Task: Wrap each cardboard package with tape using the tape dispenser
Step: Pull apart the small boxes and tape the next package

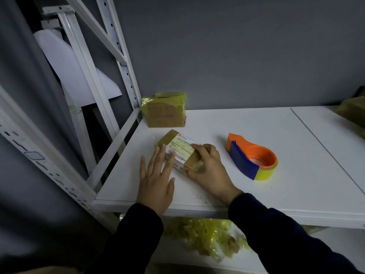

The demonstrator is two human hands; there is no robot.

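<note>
A small cardboard package point(178, 147) with a white shipping label lies flat on the white shelf point(227, 184). My left hand point(156, 180) lies flat with straight fingers, its fingertips resting on the package's near left side. My right hand point(209, 169) grips the package's right end, fingers over the top and thumb against the near edge. The orange and blue tape dispenser point(250, 155) with yellow tape sits on the shelf to the right, untouched.
A stack of packages wrapped in yellow tape point(165, 111) stands at the shelf's back left corner. More packages point(353, 113) sit at the far right. White rack uprights point(118, 56) rise at the left. Crumpled yellow tape point(205, 236) lies on the lower shelf.
</note>
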